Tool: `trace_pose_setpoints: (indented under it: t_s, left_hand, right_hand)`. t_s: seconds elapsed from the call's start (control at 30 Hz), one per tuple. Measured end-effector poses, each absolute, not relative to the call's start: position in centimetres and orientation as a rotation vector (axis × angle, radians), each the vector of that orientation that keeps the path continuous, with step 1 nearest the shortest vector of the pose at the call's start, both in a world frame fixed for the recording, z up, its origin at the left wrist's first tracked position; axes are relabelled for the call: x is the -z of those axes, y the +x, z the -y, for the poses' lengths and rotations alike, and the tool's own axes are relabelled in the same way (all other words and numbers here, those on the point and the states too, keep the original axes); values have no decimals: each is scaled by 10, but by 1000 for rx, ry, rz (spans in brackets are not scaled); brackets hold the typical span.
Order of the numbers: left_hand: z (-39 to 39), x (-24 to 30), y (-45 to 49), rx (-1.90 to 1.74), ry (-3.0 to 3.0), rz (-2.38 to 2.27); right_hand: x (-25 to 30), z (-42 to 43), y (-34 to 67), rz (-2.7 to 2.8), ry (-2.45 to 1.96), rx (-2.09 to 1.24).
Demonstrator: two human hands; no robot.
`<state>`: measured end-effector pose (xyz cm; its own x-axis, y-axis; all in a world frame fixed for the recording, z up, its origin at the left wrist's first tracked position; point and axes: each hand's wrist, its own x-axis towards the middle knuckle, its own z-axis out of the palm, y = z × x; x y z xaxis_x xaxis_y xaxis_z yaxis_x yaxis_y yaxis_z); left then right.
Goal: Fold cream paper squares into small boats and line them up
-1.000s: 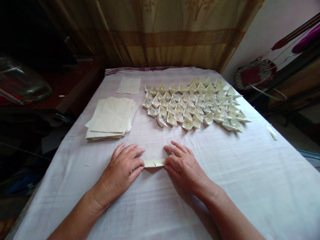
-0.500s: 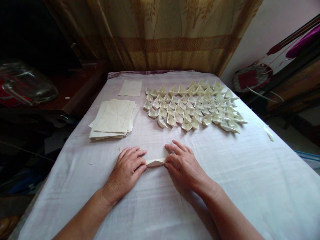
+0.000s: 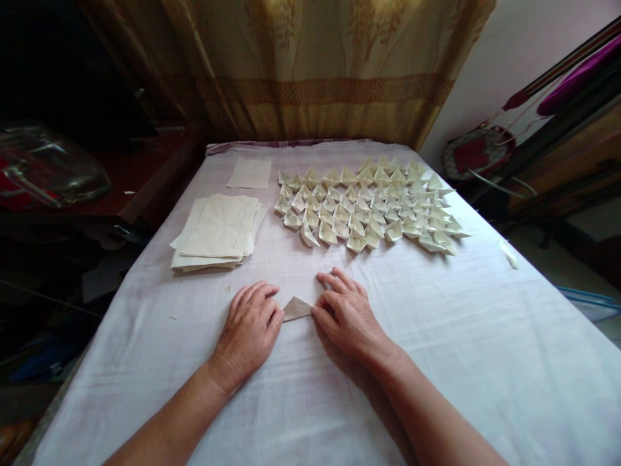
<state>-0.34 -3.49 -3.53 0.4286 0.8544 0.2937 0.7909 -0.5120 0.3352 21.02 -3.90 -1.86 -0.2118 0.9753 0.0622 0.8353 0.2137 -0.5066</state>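
Between my two hands lies a small folded paper boat [image 3: 297, 309], its pale peak pointing away from me. The thumb and index finger of my left hand [image 3: 253, 318] pinch its left tip. At the right tip, the thumb and forefinger of my right hand [image 3: 345, 312] close on the paper, while the other fingers stretch forward over the cloth. Beyond my right hand stand several rows of finished-looking paper boats [image 3: 359, 210], set close together. A stack of creased paper sheets [image 3: 216, 226] sits beyond my left hand.
A single paper sheet [image 3: 250, 173] lies behind the stack. White cloth [image 3: 466, 362] covers the table. At the left is a dark wooden cabinet [image 3: 140, 188] with a clear jar [image 3: 53, 165]. A patterned curtain [image 3: 310, 77] hangs behind; a bag [image 3: 478, 154] is at the right.
The folded paper between my hands now shows a taller triangular face; before, it looked lower and flatter. Both hands keep hold of its ends. The view has shifted slightly.
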Motion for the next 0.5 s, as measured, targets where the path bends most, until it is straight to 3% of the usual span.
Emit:
trace_pose_setpoints:
  t_s: [0.5]
  left_hand:
    - [37, 37, -2, -642, 2503, -1539]
  right_hand:
    - [27, 39, 207, 2045, -1686, -505]
